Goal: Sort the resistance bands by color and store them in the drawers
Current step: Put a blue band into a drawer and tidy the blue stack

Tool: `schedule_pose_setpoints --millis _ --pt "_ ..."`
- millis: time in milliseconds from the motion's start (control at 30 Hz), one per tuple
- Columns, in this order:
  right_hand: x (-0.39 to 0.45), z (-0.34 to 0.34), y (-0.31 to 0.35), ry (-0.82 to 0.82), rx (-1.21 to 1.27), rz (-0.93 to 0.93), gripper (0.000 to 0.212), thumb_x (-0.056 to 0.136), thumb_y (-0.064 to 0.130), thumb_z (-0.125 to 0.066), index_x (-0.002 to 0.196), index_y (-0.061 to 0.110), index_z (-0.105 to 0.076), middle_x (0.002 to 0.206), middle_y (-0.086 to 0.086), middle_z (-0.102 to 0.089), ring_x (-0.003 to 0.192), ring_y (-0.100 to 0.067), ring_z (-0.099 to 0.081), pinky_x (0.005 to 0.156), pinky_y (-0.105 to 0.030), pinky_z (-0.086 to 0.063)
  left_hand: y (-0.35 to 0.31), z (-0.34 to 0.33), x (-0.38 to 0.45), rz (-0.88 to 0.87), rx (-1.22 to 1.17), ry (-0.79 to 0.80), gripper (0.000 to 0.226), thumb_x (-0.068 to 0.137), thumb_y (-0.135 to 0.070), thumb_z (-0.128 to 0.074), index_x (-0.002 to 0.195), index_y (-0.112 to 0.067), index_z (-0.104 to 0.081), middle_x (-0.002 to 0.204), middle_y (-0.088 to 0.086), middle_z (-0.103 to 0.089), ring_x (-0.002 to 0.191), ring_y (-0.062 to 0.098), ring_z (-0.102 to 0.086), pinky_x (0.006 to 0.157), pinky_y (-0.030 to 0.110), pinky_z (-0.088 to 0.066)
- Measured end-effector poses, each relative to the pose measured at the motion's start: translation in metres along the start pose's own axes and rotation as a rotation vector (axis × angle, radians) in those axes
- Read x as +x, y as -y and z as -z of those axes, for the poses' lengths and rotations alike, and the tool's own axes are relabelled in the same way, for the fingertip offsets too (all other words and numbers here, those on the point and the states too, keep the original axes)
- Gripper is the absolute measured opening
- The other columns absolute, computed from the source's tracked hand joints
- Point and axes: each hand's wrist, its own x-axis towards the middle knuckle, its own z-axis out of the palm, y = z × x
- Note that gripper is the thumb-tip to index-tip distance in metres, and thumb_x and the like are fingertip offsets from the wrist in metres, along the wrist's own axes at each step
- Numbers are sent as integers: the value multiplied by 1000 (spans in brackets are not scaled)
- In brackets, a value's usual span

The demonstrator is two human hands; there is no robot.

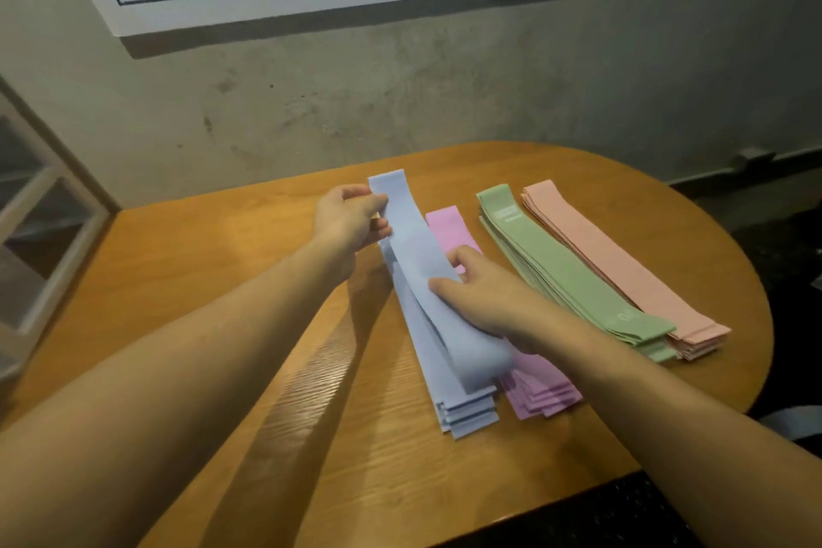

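- The surface (231,289) is carrying four sorted stacks, their long axes running away from me: blue stack (462,409), pink stack (542,396), green stack (574,280), peach stack (622,263).
- I'm holding one blue band (418,254) above its stack, lengthwise along it.
- My left hand (349,220) is pinching the far end.
- My right hand (485,294), nearer me, is gripping the middle, fingers curled round it.
- No drawers are showing.
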Motion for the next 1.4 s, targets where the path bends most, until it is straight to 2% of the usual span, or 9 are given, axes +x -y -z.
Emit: schedule_pose_setpoints --millis 233,367,500,633,867,1000,1100,1167,1400 --pt "11 -8 -9 57 -176 -34 32 99 39 -56 127 24 -52 117 2 -63 105 -19 -62 78 -31 -46 41 -6 20 -35 198 -46 15 97 -15 -66 110 -8 -63 92 13 -64 47 11 -60 54 22 -58" --pt "12 -12 -17 45 -250 27 45 98 39 -56 141 26 -49 136 4 -61 118 -18 -59 85 -27 -44 51 -8 30 -8 206 -71 20 96 -19 -67 114 -11 -65 93 12 -66 53 12 -61 55 20 -58" --pt "6 -13 -21 51 -406 60 49 98 43 -51 144 28 -44 129 0 -65 111 -23 -62 89 -36 -52 50 -8 26 -15 272 -57 29 98 -20 -65 126 -18 -57 94 3 -60 57 12 -58 54 23 -55" --pt "2 -15 -20 -1 -596 67 54 97 48 -49 146 29 -38 121 -4 -66 104 -28 -63 77 -36 -50 52 2 4 -36 327 -37 42 100 -20 -60 138 -23 -42 87 2 -54 51 9 -57 48 21 -51" --pt "-13 -9 -19 -50 -726 79 58 97 50 -49 150 31 -34 128 -5 -64 112 -30 -61 78 -36 -45 78 28 -68 -316 368 198 15 99 -18 -57 111 -25 -51 54 2 -56 41 11 -47 45 23 -35" --pt "-19 -7 -20 -11 -685 52 57 95 44 -57 147 30 -41 125 -3 -65 111 -25 -61 78 -31 -44 97 33 -108 -315 331 357 10 99 -26 -58 96 -24 -48 48 0 -54 40 17 -46 47 26 -35" --pt "-23 -8 -21 -25 -598 77 55 92 37 -63 144 30 -46 104 2 -64 95 -18 -60 73 -28 -39 111 35 -117 -308 316 404 22 89 -48 -59 86 -31 -46 53 2 -58 46 30 -56 50 46 -47" --pt "-24 -11 -22 -39 -567 88 55 92 37 -64 143 30 -46 99 6 -60 91 -15 -58 74 -29 -43 114 37 -118 -340 397 407 26 85 -54 -59 81 -31 -45 59 2 -63 58 32 -63 64 57 -53" --pt "-37 -22 -25 -22 -348 40 59 99 32 -54 154 29 -32 154 -2 -45 133 -20 -50 106 -35 -41 108 40 -124 -409 450 422 28 84 -54 -58 75 -30 -47 69 -8 -68 68 19 -63 75 55 -52"
